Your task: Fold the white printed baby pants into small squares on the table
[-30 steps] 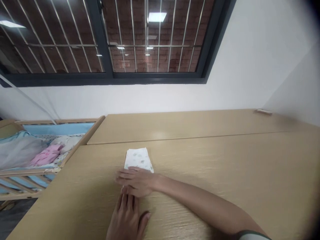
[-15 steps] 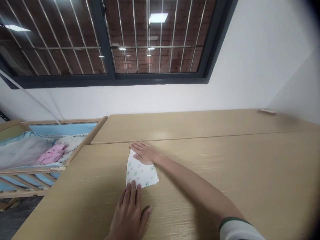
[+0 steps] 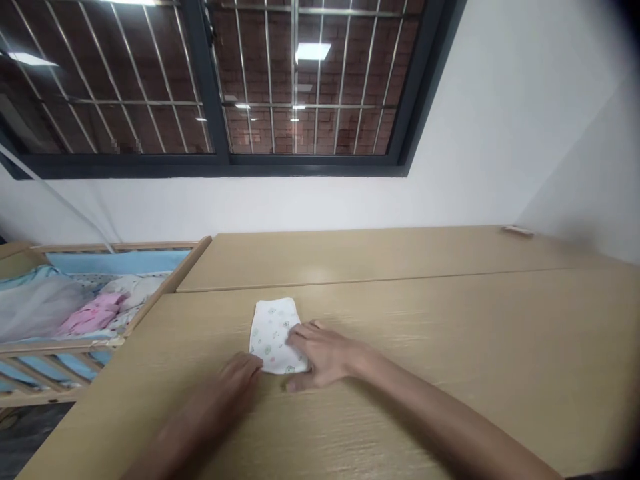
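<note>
A small folded white cloth (image 3: 273,330) with a green print lies flat on the light wooden table (image 3: 450,347). My right hand (image 3: 325,353) rests on the cloth's near right corner, fingers spread and thumb on the table. My left hand (image 3: 235,383), blurred, touches the table with its fingertips at the cloth's near left corner. Neither hand grips anything.
A wooden baby crib (image 3: 75,313) with blue lining, grey netting and a pink garment (image 3: 93,313) stands against the table's left side. A second table (image 3: 380,253) abuts the far edge under a barred window. A small flat object (image 3: 517,231) lies far right.
My right hand slid back from the cloth's far edge to its near right corner. My left hand moved left and turned, its fingertips now at the near left corner.
</note>
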### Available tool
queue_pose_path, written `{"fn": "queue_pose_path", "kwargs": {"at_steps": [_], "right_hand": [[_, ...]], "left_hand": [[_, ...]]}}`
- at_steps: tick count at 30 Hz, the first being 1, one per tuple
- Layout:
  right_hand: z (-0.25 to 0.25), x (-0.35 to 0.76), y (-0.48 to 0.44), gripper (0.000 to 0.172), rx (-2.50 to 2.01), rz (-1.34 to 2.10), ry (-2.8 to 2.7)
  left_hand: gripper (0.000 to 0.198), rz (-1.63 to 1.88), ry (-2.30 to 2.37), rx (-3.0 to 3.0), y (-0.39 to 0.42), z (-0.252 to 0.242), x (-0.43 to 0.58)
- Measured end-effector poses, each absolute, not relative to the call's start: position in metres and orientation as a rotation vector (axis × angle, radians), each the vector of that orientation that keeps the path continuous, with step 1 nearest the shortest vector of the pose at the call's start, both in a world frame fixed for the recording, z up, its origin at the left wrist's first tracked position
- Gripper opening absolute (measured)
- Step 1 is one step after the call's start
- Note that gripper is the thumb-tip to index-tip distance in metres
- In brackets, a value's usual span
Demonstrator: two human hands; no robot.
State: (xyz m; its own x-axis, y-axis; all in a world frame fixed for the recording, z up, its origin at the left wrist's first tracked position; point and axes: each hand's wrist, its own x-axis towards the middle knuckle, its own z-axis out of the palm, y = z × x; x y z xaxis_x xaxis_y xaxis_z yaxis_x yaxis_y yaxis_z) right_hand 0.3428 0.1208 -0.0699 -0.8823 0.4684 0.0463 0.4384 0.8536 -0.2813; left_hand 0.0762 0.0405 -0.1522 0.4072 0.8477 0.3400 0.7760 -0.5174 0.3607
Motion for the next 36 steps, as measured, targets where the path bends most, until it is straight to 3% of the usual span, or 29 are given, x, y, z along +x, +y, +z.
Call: {"fn": "queue_pose_path", "kwargs": {"at_steps": [5, 12, 22, 29, 32, 36], "right_hand": [[-0.073, 0.354, 0.121, 0.023, -0.770, 0.478, -2.860], [-0.078, 0.345, 0.144, 0.027, -1.018, 0.704, -2.564], [-0.082, 0.317, 0.180, 0.020, -1.298, 0.577, -2.317], [-0.105, 0.313, 0.203, 0.043, -1.457, 0.742, -2.117], [-0.108, 0.314, 0.201, 0.044, -1.440, 0.598, -2.110], [-0.107, 0.305, 0.186, 0.052, -1.130, 0.181, -2.314]], "left_hand": [[0.032, 0.618, 1.499, 2.138, 0.052, -0.117, 0.077], [0.033, 0.680, 1.507, 1.910, 0.072, -0.109, 0.066], [0.028, 0.893, 1.803, 1.922, 0.135, -0.116, 0.069], [0.017, 0.926, 1.959, 1.926, 0.151, -0.133, 0.075], [0.027, 0.986, 2.011, 1.975, 0.149, -0.137, 0.079], [0.056, 1.068, 1.845, 2.261, 0.143, -0.142, 0.098]]}}
